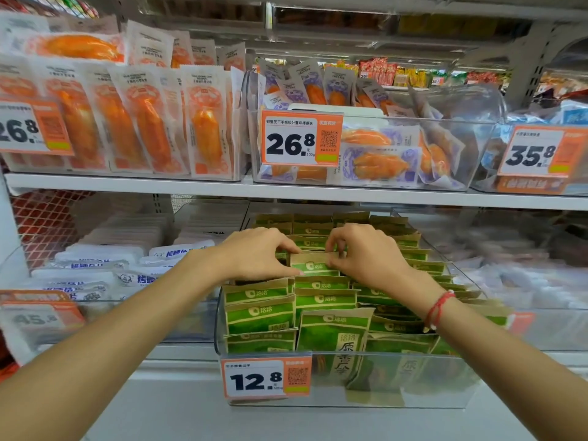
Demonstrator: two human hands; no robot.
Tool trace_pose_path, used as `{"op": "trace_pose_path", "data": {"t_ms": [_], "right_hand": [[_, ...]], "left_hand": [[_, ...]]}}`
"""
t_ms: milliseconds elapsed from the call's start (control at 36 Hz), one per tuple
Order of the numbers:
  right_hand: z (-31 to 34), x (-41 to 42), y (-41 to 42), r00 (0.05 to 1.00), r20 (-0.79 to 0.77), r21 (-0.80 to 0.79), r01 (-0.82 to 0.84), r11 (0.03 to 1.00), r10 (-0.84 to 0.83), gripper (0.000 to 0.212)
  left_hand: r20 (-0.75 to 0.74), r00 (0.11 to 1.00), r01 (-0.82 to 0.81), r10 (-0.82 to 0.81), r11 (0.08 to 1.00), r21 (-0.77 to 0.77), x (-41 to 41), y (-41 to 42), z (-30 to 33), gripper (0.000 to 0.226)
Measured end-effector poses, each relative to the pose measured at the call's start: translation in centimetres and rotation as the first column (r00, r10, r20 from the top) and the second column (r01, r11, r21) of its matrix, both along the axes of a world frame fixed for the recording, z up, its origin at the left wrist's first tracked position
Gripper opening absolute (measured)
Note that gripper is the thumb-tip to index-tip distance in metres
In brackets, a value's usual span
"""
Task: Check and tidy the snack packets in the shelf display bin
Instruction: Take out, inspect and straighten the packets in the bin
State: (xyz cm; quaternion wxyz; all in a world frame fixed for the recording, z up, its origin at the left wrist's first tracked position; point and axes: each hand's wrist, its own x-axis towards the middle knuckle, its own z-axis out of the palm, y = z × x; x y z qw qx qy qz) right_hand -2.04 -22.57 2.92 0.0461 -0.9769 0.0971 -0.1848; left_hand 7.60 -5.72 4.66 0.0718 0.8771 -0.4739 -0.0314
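Item: green-and-brown snack packet point(313, 264), standing upright in the middle row of the clear display bin point(381, 380) on the lower shelf, raised slightly above its neighbours. Its long edge runs left to right across the row; its printed face looks toward the person.

Hold: left hand point(257, 254) curls round the packet's left top corner; right hand point(366, 254) pinches the right top corner, thumb in front. Both hands sit directly on the packet, one at each end of its width, equally near.

Judgement: the packet seems mid-check or mid-seating; to settle it, it would go straight down into the gap between the packet ahead and the one behind.

Surroundings: other green packets point(261, 313) fill the bin in three rows, the right row leaning. Price tag point(265, 378) reading 12.8 on the bin's front. Red bracelet point(440, 307) on the right wrist. Orange packets point(152, 122) in bins on the shelf above.
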Motion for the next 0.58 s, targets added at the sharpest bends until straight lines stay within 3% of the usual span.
{"op": "trace_pose_path", "data": {"t_ms": [167, 361, 500, 583], "right_hand": [[0.7, -3.3, 0.6, 0.996, 0.057, -0.040, -0.060, 0.997, 0.062, 0.009], [1.7, -5.8, 1.2, 0.983, -0.095, 0.035, -0.152, 0.988, 0.155, 0.008], [1.8, -3.8, 0.7, 0.963, -0.221, 0.114, -0.129, 0.985, 0.152, 0.009], [1.4, -2.5, 0.2, 0.945, -0.311, 0.111, -0.067, 0.992, 0.099, 0.023]], "left_hand": [[0.051, 0.998, 0.040, -0.046, 0.993, 0.111, 0.1, -0.1, 0.4, 0.059], [-0.022, 0.999, 0.027, -0.025, 0.989, 0.143, 0.0, 0.3, 0.4, 0.078], [-0.071, 0.997, 0.034, -0.032, 0.999, 0.019, -0.9, 0.5, 0.8, 0.067], [-0.139, 0.990, 0.026, -0.031, 0.999, -0.041, -1.5, 0.9, 1.1, 0.061]]}}
